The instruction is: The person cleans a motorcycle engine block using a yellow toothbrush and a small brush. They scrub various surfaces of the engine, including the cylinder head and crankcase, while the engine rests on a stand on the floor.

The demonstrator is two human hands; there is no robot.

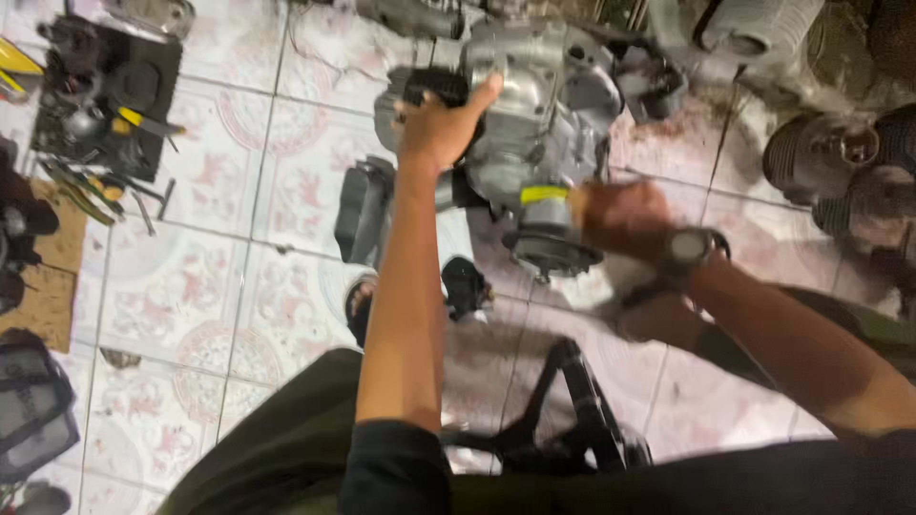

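Seen from the head camera, a bulky grey cast-metal engine block (534,105) sits on the tiled floor with a faded pink pattern (181,277), right in front of the person's knees. The left hand (441,124) lies flat on the block's upper left side, thumb stretched up over the rounded casing, the other fingers curled around a black ribbed part (434,88) at the edge. The right hand (620,217), blurred, is closed into a fist at the lower right of the block, just beside a yellow band (544,194) on a round grey flange (553,250); whether it clamps anything I cannot tell. A dark wristwatch (689,248) sits on that wrist.

Below the block stands a black metal frame (572,410), partly hidden by the person's dark trousers. To the left of the block rests a dark plastic cover (363,212). Further left, an open black tool tray (105,95) holds screwdrivers with yellow handles. At the right edge lie finned grey engine cylinders (821,153).
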